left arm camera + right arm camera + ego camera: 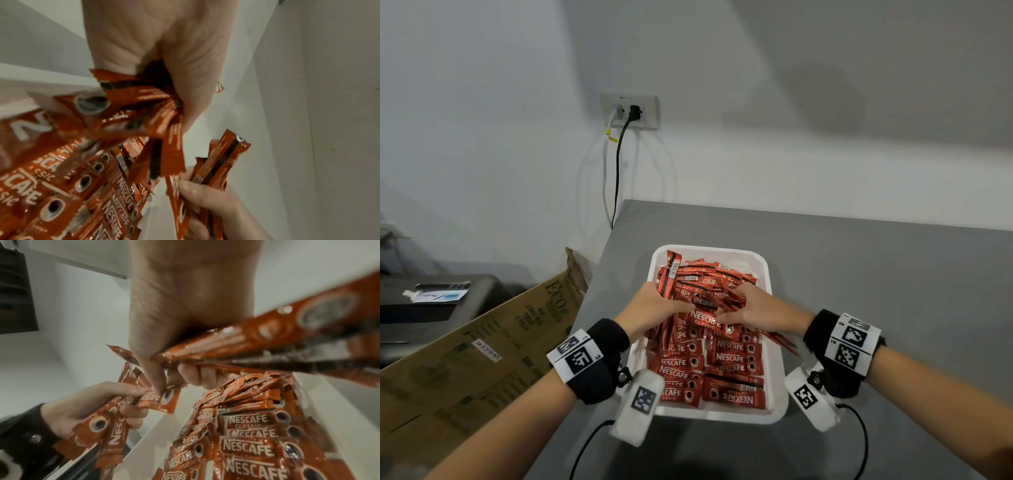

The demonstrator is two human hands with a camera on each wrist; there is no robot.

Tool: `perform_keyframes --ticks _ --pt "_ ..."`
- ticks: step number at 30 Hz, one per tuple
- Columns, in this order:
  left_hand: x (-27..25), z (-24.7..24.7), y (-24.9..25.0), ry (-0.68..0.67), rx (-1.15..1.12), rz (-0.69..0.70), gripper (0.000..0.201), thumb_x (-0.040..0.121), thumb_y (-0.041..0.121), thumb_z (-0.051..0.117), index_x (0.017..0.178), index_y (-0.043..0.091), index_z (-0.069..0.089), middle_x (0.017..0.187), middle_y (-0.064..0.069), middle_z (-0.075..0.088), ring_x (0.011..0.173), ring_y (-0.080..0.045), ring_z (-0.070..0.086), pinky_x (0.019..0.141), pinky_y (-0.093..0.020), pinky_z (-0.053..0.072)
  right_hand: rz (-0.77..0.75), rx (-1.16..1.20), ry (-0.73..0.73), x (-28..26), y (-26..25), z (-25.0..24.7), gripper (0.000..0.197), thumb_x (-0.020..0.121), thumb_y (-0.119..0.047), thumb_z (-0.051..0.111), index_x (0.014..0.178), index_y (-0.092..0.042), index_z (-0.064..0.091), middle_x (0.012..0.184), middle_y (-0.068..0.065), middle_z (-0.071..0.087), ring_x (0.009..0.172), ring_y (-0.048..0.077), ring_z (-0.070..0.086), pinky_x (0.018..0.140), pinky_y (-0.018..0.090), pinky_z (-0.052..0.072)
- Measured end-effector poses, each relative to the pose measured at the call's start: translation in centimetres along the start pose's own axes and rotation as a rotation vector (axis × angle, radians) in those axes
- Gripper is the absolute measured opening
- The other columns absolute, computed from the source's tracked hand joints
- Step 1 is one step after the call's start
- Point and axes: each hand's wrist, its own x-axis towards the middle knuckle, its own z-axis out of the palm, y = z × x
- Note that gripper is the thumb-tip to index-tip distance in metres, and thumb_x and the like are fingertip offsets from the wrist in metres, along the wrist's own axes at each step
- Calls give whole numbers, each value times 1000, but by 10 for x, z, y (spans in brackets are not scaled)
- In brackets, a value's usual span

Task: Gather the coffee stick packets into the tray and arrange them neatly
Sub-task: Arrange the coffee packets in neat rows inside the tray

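Observation:
A white tray (722,416) stands on the grey table, full of red Nescafe stick packets. Near me they lie in flat rows (732,359); at the far end they form a loose heap (709,277). Both hands meet over the middle of the tray. My left hand (650,308) grips a fanned bundle of packets (144,104) in its curled fingers. My right hand (756,308) grips another bundle (236,344), whose ends stick out past the tray's right rim (780,341). Its thumb tip touches a packet (162,399) held by the left hand (98,402).
The grey table (876,274) runs to the right and back to the wall. A cardboard box (482,353) leans by the table's left edge, with a dark machine (431,305) behind it. A wall socket (630,111) with two cables hangs above.

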Motion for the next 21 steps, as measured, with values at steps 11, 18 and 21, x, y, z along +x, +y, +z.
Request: perform_keyframes --ticks 11,18,21 --pt "1 15 -11 -151 296 73 9 76 9 74 79 14 67 84 -1 71 78 -14 69 74 -22 55 -32 -245 -130 -9 4 8 7 81 -16 73 82 -12 67 86 5 71 76 17 68 70 24 56" --pt "6 0 -9 18 383 127 6 78 16 72 83 15 70 79 10 67 75 -2 62 70 -15 47 49 -656 -401 -17 9 32 32 80 -24 74 100 0 67 95 10 72 79 22 68 76 31 56" --pt "6 -5 -5 3 324 105 8 79 14 71 86 13 70 79 10 69 75 -2 64 65 -11 46 62 -728 -427 -14 9 41 34 80 -27 74 101 -2 65 94 10 71 75 21 62 70 27 51"
